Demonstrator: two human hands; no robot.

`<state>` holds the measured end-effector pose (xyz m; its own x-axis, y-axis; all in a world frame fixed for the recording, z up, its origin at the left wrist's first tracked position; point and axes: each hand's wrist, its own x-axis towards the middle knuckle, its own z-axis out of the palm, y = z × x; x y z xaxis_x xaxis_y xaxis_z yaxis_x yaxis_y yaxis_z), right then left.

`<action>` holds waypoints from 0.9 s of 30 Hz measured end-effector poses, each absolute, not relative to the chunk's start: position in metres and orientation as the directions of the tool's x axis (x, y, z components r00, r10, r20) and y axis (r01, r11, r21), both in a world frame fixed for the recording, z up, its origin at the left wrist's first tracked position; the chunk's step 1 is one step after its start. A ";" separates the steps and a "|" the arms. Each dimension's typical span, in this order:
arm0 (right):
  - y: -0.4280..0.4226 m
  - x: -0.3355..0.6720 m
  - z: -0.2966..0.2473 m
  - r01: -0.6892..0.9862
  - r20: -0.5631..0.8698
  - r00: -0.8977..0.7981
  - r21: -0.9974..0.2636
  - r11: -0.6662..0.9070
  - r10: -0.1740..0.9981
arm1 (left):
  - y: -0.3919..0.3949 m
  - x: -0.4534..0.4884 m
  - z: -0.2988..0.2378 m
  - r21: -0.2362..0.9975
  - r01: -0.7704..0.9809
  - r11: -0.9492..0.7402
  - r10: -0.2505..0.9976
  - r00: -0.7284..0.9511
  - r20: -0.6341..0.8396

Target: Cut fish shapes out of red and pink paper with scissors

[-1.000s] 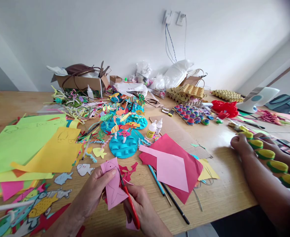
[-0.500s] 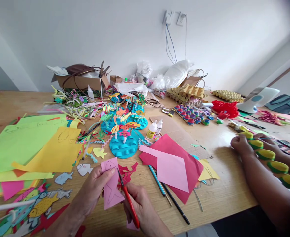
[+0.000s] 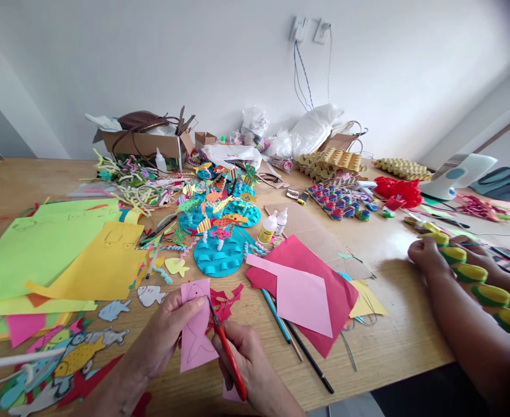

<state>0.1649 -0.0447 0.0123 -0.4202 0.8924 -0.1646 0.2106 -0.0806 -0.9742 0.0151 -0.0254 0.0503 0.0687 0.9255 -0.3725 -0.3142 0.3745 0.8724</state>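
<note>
My left hand (image 3: 168,324) pinches a strip of pink paper (image 3: 195,341) on which a fish is drawn in outline. In my right hand (image 3: 246,347) is a pair of scissors (image 3: 230,365) with red handles, its dark blades at the strip's right edge near my left thumb. Red paper scraps (image 3: 226,302) lie just behind the blades. To the left of my hands are a white paper fish (image 3: 150,295), a pale blue one (image 3: 114,310) and a pile with a yellow spotted fish (image 3: 81,356).
Pink paper (image 3: 305,301) lies over red paper (image 3: 342,295), beside pencils (image 3: 311,359). Glue bottles (image 3: 267,227) stand behind, near blue discs (image 3: 219,258) bearing paper fish. Green sheets (image 3: 29,249) lie left. At right, another person's hands (image 3: 429,255) hold a painted egg-carton strip (image 3: 472,275).
The pink strip has turned slightly in my left hand. The scissors stay at its right edge, and the whole view has shifted a little.
</note>
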 end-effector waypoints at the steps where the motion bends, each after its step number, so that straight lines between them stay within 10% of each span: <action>1: -0.045 0.165 0.012 0.214 -0.160 -0.425 -0.974 -0.073 0.891 | -0.025 0.015 0.050 0.871 -0.314 0.377 0.924 0.070 -0.375; 27: -0.046 0.165 0.009 0.070 -0.165 -0.439 -0.986 -0.149 0.883 | -0.023 0.016 0.043 0.913 -0.241 0.329 0.944 0.085 -0.318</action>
